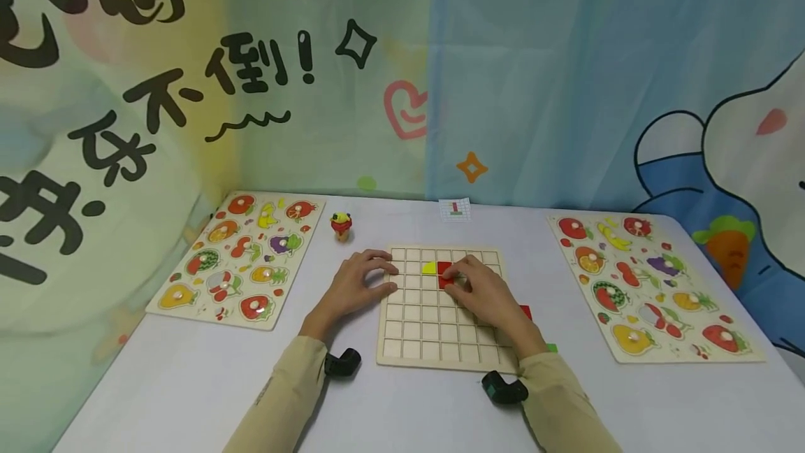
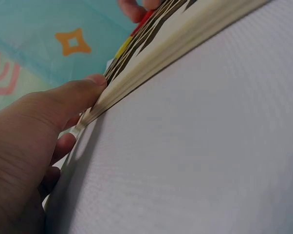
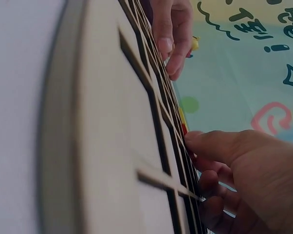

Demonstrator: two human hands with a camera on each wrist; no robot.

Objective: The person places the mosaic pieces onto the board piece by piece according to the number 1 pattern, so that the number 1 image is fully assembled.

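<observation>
A wooden grid board lies on the white table, its squares marked off by raised ridges. On it, a yellow piece sits directly left of a red block. My right hand reaches over the board from the right and pinches the red block between thumb and fingertips, partly covering it. In the right wrist view, the right thumb is right at the red. My left hand rests against the board's left edge, thumb and fingers spread apart. The left wrist view shows the left thumb on that edge.
Fruit picture boards lie at left and right. Behind the grid board are a small toy figure and a printed grid card. Red and green pieces show beside the right forearm. A printed curtain hangs behind.
</observation>
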